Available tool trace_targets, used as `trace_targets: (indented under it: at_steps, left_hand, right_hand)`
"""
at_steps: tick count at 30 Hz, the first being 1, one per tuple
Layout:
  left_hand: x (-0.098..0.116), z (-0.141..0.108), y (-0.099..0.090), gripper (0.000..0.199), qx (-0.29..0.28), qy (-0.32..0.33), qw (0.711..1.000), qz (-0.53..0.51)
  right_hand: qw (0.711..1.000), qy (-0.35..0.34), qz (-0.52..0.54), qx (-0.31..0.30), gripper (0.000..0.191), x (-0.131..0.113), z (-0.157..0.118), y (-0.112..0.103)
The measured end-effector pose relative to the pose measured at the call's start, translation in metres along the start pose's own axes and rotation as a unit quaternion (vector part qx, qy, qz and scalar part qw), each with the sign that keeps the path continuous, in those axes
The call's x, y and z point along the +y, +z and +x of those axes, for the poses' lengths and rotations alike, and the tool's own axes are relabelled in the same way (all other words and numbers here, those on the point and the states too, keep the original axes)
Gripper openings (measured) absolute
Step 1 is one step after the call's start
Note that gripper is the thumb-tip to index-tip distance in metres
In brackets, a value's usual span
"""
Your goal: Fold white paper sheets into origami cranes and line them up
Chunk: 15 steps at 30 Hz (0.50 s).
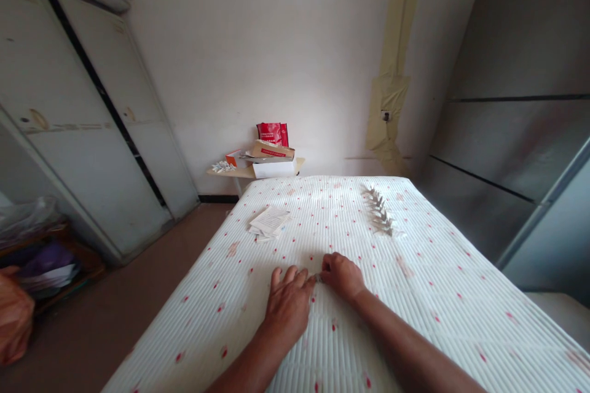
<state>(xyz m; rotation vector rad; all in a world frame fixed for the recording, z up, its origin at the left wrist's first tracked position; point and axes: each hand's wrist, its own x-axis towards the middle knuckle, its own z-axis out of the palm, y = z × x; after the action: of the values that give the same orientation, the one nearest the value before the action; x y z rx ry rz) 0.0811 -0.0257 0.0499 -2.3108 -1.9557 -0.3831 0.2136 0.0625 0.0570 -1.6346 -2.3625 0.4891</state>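
Observation:
Both hands meet over the middle of the bed, close to its patterned cover. A small greyish piece of folded paper [318, 278] shows between them, mostly hidden by the fingers. My left hand [290, 299] pinches its left end near the thumb, with the other fingers partly spread. At its right end, the curled fingers of my right hand [342, 274] are closed on it. Farther off to the left lies a loose stack of printed paper sheets [270, 221]. A row of several small pointed folded paper figures [380, 211] stands toward the far right.
The white quilted cover [415, 319] has ridges and red spots. Behind the bed, a small table [239, 172] holds boxes [274, 168], a red bag [271, 134] and small white pieces [222, 166]. Cabinets [92, 104] stand left; a grey panelled surface [516, 135] rises right.

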Motion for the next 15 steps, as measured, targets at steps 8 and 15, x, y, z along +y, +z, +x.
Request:
trace_targets:
  at_steps: [8,15]
  left_hand:
    - [0.002,0.000,-0.010,0.028,0.015,0.002,1.000,-0.011]
    - [0.001,0.017,-0.014,0.025,0.034,-0.055,0.998,-0.022]
  right_hand:
    - [0.997,-0.004,0.071,0.006,0.014,0.035,0.000,-0.015]
    - [0.970,-0.060,0.236,-0.009,0.012,0.053,0.002,-0.015]
